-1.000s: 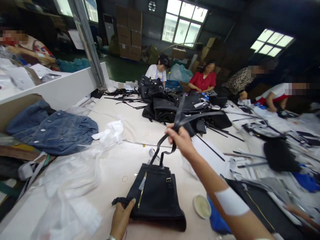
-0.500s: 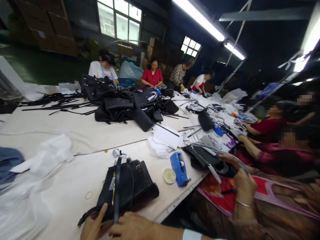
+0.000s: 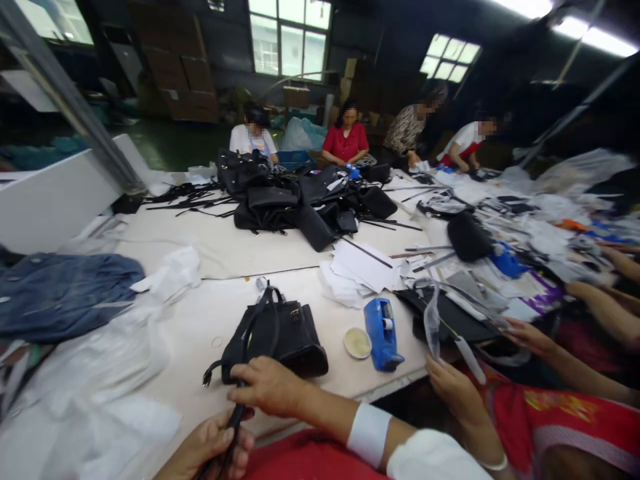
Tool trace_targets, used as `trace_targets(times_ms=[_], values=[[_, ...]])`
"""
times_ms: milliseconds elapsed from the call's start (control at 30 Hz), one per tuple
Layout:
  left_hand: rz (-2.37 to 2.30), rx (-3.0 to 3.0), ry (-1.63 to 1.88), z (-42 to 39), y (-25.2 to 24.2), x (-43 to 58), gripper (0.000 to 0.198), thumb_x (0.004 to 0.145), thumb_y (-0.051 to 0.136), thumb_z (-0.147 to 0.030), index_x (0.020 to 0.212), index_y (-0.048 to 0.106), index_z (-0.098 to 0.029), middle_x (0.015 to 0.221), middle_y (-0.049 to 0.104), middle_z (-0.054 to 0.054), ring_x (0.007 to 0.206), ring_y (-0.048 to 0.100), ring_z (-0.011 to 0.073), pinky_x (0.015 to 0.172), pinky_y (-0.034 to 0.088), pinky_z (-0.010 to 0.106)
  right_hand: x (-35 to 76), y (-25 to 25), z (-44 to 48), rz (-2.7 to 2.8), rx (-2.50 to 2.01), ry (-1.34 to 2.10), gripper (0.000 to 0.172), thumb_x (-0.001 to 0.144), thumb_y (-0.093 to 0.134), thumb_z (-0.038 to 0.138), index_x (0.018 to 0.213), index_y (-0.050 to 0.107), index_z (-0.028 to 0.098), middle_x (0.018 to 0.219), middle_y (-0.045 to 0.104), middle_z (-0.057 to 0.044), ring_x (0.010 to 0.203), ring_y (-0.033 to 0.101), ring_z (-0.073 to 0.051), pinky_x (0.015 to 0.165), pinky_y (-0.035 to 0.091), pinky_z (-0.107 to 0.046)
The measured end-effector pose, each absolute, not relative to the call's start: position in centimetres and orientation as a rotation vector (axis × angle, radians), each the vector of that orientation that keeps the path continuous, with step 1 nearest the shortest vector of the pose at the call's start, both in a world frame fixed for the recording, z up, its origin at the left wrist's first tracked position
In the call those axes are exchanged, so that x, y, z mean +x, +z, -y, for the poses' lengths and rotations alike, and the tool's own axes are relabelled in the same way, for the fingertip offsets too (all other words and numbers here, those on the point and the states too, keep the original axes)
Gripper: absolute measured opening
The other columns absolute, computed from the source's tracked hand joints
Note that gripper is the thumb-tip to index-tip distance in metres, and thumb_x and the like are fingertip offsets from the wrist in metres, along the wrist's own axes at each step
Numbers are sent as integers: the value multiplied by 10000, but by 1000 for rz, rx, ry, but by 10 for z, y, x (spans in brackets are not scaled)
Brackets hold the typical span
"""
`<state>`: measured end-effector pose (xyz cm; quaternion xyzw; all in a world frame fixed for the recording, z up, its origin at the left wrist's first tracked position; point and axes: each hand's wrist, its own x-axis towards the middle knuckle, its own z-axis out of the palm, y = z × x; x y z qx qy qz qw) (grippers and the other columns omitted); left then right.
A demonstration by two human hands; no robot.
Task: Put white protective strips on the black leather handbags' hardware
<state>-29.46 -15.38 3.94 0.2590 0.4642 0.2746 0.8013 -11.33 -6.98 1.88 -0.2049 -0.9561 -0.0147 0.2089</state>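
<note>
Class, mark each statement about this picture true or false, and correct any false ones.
1. The person's left hand and right hand both hold a black strap. True.
2. A round dish stands between the black bag and the blue tape dispenser. True.
3. The blue tape dispenser is left of the black bag. False: it is to the right.
4. The black bag rests on a denim garment. False: it rests on the table.

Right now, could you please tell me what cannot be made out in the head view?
Black strap, lower end: head view, hidden by the left hand and bottom edge.
Black bag, part of near side: head view, behind the right hand.
Denim garment, left part: head view, cut off by left edge.
Black pile, piece count: head view, pieces overlap.
</note>
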Motion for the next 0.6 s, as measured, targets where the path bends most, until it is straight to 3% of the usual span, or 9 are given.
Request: trace_targets(times_ms=[200,367,500,600], values=[[-1097,673,669,181,54,-274,352,775,615,-399,990,570,-124,811,678,118,636,636,185,621,458,297,-113,11,57,2571,-634,84,244,912,422,201,1110,555,250,1239,488,-63,907,479,-168,785,396,-308],[-1201,661,782,181,38,-281,286,778,621,-379,906,560,-131,682,591,27,553,548,105,533,375,212,-110,11,66,2603,-677,116,365,913,379,171,1262,456,244,1342,437,-85,1024,474,-204,866,402,-357],[-1320,625,974,165,36,-299,301,772,624,-406,899,554,-143,599,473,-40,502,444,70,519,373,208,-94,17,76,2542,-792,83,561,886,393,135,1411,240,261,1466,301,-85,1224,361,-244,1010,298,-444],[-1386,615,1075,151,38,-313,335,745,650,-421,916,553,-150,570,425,-64,450,356,52,437,314,182,-78,12,76,2442,-1108,51,536,869,447,169,1385,300,173,1395,392,-152,1229,358,-278,1028,251,-483]])
